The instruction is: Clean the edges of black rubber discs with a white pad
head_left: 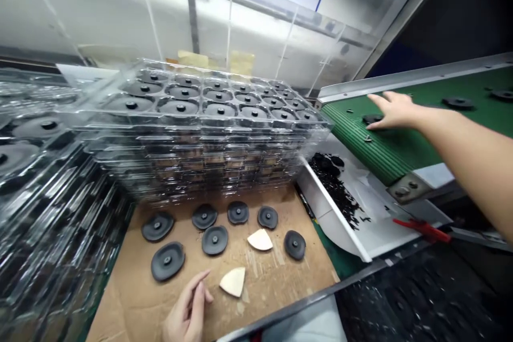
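Note:
Near the front edge of the cardboard mat [132, 299], my left hand [186, 310] rests loosely with its fingers partly bent and nothing visible in it. Beside it lies a cream wedge-shaped pad [233, 281], with a second cream pad [260, 240] farther back. Several dark grey rounded discs with a central stud, such as this disc [168, 261], are spread over the mat. My right hand [395, 110] reaches over the green conveyor belt [360, 141] with fingers spread. Its fingertips are at a dark disc [372, 118], partly covered by the hand; whether they touch cannot be told.
Stacked clear plastic trays [220, 133] hold discs in their pockets behind the mat; another tray stack [48, 214] stands left. A white bin [332, 208] contains black scraps. A red-handled tool [425, 230] lies beside it. Further discs [458, 102] sit on the belt.

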`<state>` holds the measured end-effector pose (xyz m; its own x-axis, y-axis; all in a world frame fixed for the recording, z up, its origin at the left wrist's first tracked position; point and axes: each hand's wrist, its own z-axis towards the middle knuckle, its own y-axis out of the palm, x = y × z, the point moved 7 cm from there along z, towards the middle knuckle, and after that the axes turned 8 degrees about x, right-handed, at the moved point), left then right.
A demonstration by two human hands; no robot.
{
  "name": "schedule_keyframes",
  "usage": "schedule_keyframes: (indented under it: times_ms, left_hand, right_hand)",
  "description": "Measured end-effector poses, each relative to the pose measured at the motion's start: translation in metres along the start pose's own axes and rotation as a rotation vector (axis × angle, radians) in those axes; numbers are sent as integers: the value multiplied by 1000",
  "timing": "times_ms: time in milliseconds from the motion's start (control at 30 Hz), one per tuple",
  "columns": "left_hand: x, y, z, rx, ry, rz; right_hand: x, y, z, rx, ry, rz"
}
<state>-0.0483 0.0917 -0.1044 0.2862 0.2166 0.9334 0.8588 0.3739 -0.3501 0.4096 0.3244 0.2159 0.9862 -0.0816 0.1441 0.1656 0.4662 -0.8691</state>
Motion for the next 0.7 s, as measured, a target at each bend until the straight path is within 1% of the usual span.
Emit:
schedule_keyframes:
  times_ms: [67,100,167,233,300,333,367,400,433,467,500,533,567,600,633,667,700]
  left_hand:
    - [4,0,-5,12,-13,-65]
    - [4,1,-7,23,-24,-89]
    - [4,2,-8,24,-48,-121]
    - [2,4,-7,18,-76,-156]
    - [2,7,-5,-13,-123,-202]
    - [5,9,-5,-34,-137,-230]
    - [11,12,-7,-60,-129,-251]
    - [21,15,-10,-90,-86,-273]
    - [36,19,-16,-132,17,-273]
    - [53,24,-24,-182,151,-235]
    - [71,29,-35,-244,321,-181]
    - [88,34,-48,-292,512,-153]
    - [102,36,-59,-301,669,-140]
    - [111,39,-70,-324,806,-120]
    - [116,42,-78,-345,903,-105]
    - [116,45,-83,-373,953,-82]
    - [114,47,-85,-409,974,-60]
  right_hand:
    - [7,8,3,0,3,26]
    - [8,9,5,5,-3,35]
    - [6,1,7,34,-26,41]
    - [-6,-15,3,84,-60,30]
    - [-34,-30,-18,96,-128,46]
    - [-55,-32,-37,61,-187,77]
    - [-83,-29,-63,-47,-284,171]
    - [-114,-25,-95,-144,-374,328]
    - [-143,-20,-129,-240,-433,508]
    - [-169,-14,-164,-326,-448,686]
    - [-190,-3,-198,-438,-402,834]
    - [-208,10,-230,-564,-326,975]
    - [-221,25,-260,-700,-221,1104]
    - [-230,40,-285,-809,-78,1224]
    - [-237,52,-306,-898,50,1328]
    - [-242,62,-324,-975,164,1407]
    - [-245,70,-338,-1024,270,1465]
